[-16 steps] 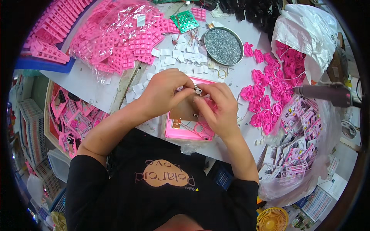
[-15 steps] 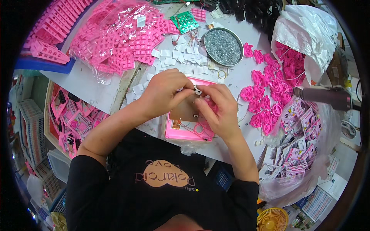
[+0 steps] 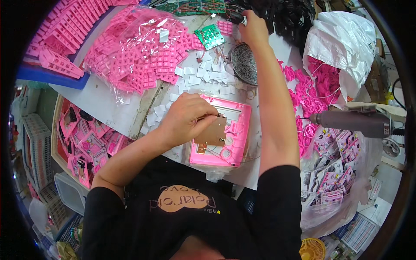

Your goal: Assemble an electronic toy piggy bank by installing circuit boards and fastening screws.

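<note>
Low over the pink plastic casing (image 3: 243, 130), my left hand (image 3: 187, 118) pinches the upper edge of a brown circuit board (image 3: 211, 132). A small dark part shows at those fingertips. The board lies over the casing, with thin wires (image 3: 225, 152) running from it. My right arm stretches forward past the round metal tin (image 3: 243, 65). At the far side of the table, my right hand (image 3: 254, 29) curls down beside the black parts (image 3: 236, 16). A whitish bit shows at its fingers, but what they grip is mostly hidden.
A power screwdriver (image 3: 355, 123) hangs at the right, near pink coiled pieces (image 3: 310, 102) and a white bag (image 3: 342, 41). Pink keypads (image 3: 143, 56) are heaped at the left. White paper squares (image 3: 212, 73) and a green circuit board (image 3: 209, 36) lie beyond the casing.
My right hand has left the casing and reached forward to the black parts at the back. My left hand stays at the board, which is now more exposed.
</note>
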Tool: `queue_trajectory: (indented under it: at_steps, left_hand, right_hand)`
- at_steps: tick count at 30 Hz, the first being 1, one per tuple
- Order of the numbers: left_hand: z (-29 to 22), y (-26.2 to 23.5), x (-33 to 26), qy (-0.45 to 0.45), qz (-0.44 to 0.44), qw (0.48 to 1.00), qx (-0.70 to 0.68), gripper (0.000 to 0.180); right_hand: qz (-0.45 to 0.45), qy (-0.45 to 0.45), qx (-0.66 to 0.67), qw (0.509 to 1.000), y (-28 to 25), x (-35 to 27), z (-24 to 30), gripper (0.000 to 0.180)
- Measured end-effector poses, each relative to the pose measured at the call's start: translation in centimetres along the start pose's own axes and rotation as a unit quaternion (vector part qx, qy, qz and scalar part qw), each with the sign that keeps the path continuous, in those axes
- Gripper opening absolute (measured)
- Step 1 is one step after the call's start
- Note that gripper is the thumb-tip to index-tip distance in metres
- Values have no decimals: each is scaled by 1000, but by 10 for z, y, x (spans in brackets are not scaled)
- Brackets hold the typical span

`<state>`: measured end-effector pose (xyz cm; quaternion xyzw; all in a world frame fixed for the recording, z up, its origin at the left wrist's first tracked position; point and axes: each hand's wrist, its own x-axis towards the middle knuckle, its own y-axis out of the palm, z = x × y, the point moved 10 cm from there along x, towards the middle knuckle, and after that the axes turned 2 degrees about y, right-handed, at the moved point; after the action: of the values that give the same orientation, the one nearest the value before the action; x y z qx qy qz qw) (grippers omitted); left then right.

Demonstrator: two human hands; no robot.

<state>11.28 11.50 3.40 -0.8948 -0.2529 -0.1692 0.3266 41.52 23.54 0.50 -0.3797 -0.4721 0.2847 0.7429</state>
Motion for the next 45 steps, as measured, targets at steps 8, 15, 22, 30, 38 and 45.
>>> queue_trajectory:
  at_steps: [8,15,22,30,38,45]
  left_hand:
    - [3,-16,-8,21,-59,995,76,14]
    - [13,-23,-14,4,-86,994,74,15]
    - [7,-9,-6,29,-1,999,32,13]
    - [0,3,9,58,98,993,44,12]
    - [-9,20,16,111,220,965,85,15]
    - [-18,18,23,134,269,948,108,15]
  right_hand:
    - [-96,18,-101,990,-36,-22,50,29]
    - [25,193,277,941,-165,-179,86,18]
    - [357,367,435,741,-111,-271,66,21]
    - [195,-52,126,971,-159,-232,126,53]
    - [228,-107,171,953,-152,-234,134,53]
    - [257,-80,234,934,-139,-239,140,46]
